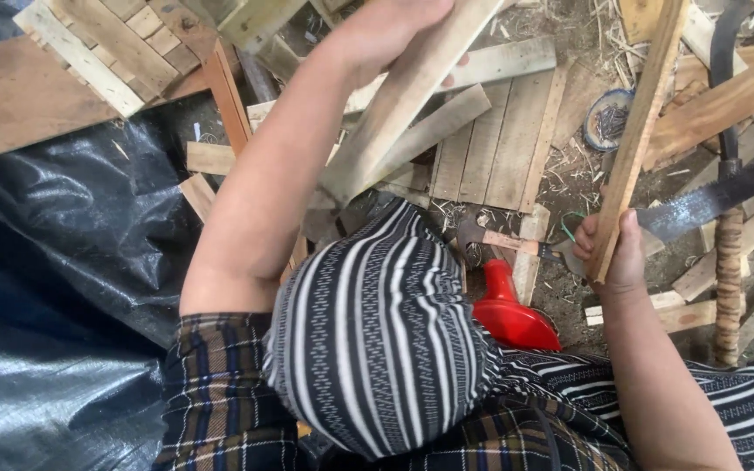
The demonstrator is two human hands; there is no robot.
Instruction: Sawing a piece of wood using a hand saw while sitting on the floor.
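Your left hand (386,30) at 12 o'clock, fingers wrapped round a pale plank (403,105) angled to 7 o'clock | red funnel (508,314) at centre | your right hand (613,249) at 3 o'clock, clamped on a narrow slat (643,113) rising to 1 o'clock | saw blade (717,199) just beside.

Two pale wooden slats (412,96) (639,131), held slanting

The left hand (386,30) grips a pale flat wooden slat (403,100), while the right hand (613,253) holds a narrow brown wooden strip (643,122) beside a grey saw blade (717,196).
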